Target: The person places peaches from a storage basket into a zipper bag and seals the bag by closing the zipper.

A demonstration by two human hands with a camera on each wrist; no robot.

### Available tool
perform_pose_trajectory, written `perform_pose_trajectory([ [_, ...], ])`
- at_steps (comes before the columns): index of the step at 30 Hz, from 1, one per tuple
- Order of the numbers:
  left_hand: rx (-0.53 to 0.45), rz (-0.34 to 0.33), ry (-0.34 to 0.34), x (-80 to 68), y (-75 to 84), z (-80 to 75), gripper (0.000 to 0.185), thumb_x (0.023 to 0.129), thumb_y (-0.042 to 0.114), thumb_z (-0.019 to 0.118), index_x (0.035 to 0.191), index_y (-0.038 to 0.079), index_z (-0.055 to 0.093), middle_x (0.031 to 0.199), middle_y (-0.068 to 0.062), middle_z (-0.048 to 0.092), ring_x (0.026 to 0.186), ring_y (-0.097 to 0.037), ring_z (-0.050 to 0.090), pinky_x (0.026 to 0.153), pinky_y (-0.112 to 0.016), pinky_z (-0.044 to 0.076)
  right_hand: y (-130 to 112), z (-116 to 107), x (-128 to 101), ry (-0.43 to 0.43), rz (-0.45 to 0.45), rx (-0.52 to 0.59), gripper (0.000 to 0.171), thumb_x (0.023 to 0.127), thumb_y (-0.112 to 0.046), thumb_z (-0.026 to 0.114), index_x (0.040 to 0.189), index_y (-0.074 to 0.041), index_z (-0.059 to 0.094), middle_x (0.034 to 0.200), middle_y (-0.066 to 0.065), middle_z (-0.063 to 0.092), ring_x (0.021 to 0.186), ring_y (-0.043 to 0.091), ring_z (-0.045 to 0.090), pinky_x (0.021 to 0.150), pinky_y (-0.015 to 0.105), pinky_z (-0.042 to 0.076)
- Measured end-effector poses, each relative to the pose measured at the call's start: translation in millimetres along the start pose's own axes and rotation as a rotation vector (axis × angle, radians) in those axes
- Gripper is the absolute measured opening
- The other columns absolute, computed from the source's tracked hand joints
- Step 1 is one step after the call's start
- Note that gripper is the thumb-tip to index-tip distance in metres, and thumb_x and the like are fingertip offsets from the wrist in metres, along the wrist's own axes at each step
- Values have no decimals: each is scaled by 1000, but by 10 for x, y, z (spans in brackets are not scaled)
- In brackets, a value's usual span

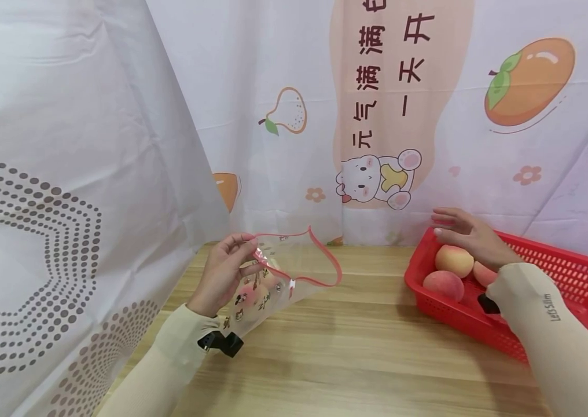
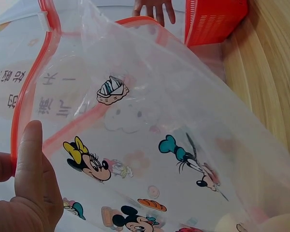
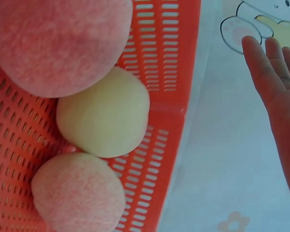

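Note:
A clear zip bag [image 1: 294,295] with a red zip edge and cartoon prints stands with its mouth spread open. My left hand [image 1: 226,269] pinches the bag's red edge between thumb and fingers, as the left wrist view also shows. Peaches [image 1: 252,295] show through the bag's lower part. Over the back left end of a red plastic basket [image 1: 424,304] hovers my right hand [image 1: 468,234], fingers extended and holding nothing. Below it in the basket lie a yellowish peach [image 1: 454,262], a pinker peach [image 1: 443,285] and another peach [image 3: 63,43] partly behind the wrist in the head view.
The wooden table [image 1: 356,353] carries the bag on the left and the basket on the right. A printed white curtain [image 1: 283,174] hangs along the table's back edge, and a dotted sheet [image 1: 54,243] hangs on the left. Slotted walls ring the basket.

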State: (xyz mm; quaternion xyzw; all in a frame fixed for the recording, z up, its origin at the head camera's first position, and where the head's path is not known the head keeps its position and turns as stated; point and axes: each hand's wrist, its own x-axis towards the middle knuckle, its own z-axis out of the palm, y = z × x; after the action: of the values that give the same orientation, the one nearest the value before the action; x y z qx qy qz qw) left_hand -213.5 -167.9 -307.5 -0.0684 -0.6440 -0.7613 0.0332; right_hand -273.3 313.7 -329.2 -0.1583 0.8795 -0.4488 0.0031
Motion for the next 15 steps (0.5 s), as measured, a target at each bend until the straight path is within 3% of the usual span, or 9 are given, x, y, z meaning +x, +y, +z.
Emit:
perform_pose_trajectory([
  [2,4,-4,0,0,4,4,15,101,3,56,114,-3,51,90,-6,55,80,-14,65,74,-30,63,34,-15,-8,6,13,14,69,101,-37,56,158,-14,24,155,21,35,135,45,39,85,21,55],
  [10,2,-5,-6,-12,6,8,13,102,3,56,113,-3,52,92,-6,56,81,-14,65,74,-30,63,178,-60,-56,48,49,19,68,103,-39,52,158,-13,22,154,23,35,131,42,44,91,44,57],
  [13,-1,1,-9,-15,3,8,13,101,2,56,113,-3,52,91,-6,56,81,-14,65,73,-29,63,220,-80,-73,65,64,11,69,103,-40,51,159,-13,21,154,23,35,124,31,51,94,54,55],
  [15,-3,3,-11,-16,0,9,13,101,2,55,113,-3,52,91,-6,56,80,-14,65,73,-30,63,246,-94,-89,75,64,12,69,103,-39,52,159,-12,21,154,25,35,117,16,55,94,53,55],
])
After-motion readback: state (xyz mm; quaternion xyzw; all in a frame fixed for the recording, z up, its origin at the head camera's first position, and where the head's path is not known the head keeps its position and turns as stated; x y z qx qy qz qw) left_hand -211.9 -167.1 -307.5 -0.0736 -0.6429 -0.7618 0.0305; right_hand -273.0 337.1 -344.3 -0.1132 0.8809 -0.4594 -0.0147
